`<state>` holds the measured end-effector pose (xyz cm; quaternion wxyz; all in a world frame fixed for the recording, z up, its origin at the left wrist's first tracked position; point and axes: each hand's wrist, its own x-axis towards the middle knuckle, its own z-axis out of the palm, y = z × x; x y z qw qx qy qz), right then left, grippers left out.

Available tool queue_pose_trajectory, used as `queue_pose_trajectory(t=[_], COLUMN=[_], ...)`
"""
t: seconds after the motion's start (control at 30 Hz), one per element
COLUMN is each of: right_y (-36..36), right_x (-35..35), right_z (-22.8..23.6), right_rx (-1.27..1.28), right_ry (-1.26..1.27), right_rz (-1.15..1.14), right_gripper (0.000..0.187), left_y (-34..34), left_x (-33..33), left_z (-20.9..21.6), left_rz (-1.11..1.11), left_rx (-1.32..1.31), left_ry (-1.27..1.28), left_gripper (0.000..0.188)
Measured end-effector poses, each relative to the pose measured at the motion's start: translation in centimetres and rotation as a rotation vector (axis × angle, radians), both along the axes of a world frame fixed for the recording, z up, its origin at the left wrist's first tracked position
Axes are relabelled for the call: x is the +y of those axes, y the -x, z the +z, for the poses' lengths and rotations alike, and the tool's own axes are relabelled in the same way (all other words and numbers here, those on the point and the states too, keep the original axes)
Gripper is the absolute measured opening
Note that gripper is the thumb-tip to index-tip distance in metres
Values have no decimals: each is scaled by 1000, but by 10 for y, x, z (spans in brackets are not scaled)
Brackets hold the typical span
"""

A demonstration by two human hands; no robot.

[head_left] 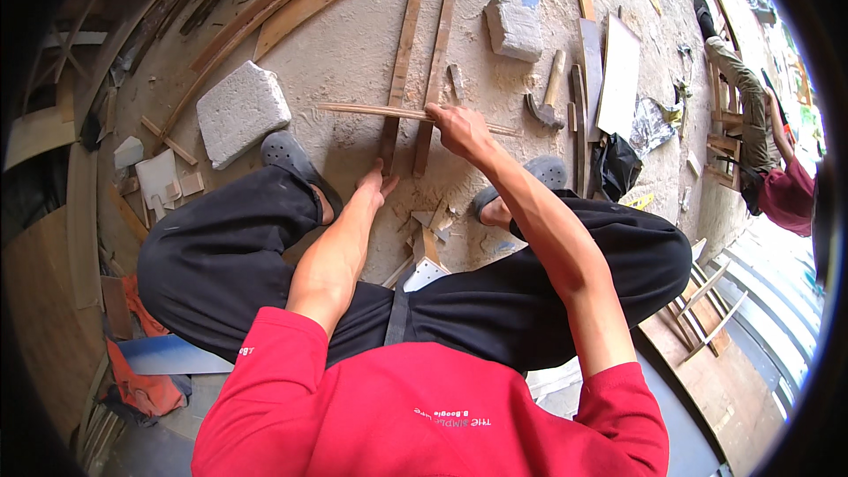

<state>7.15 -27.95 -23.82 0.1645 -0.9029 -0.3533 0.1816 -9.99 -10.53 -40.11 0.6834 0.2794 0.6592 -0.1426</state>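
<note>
Right hand [461, 134] pinches thin strips [358, 108] in closed fingers — crosswise over two long boards [405, 53] — left hand [377, 187] by one's near end, hold unclear.

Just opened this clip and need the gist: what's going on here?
The person's right hand holds thin wooden strips crosswise over two long planks lying on the ground. The left hand is at the left plank's near end; its grip is unclear. A hammer lies to the right, untouched.

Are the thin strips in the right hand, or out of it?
In it: the right hand's fingers close around the strips, which pass across two slats.
</note>
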Motion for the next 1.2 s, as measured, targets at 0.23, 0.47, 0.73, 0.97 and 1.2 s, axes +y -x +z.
queue_pose_trajectory(t=[0.23, 0.47, 0.73, 0.97, 1.2], right_y=[0, 3, 5, 10, 6], right_x=[0, -2, -4, -4, 2], right_z=[-2, -6, -15, -19, -5], right_rx=[19, 16, 11, -11, 44], right_ry=[20, 2, 28, -8, 116], right_rz=[6, 10, -2, -29, 11], right_gripper=[23, 27, 30, 13, 28], left_y=[0, 3, 4, -8, 4], left_x=[1, 1, 4, -33, -16], left_z=[8, 12, 20, 44, 28], left_rz=[-74, -137, -155, -413, -1062], left_rx=[-20, -79, -56, 47, -73], left_ry=[-7, 13, 71, -87, -1290], left_gripper=[49, 47, 59, 67, 63])
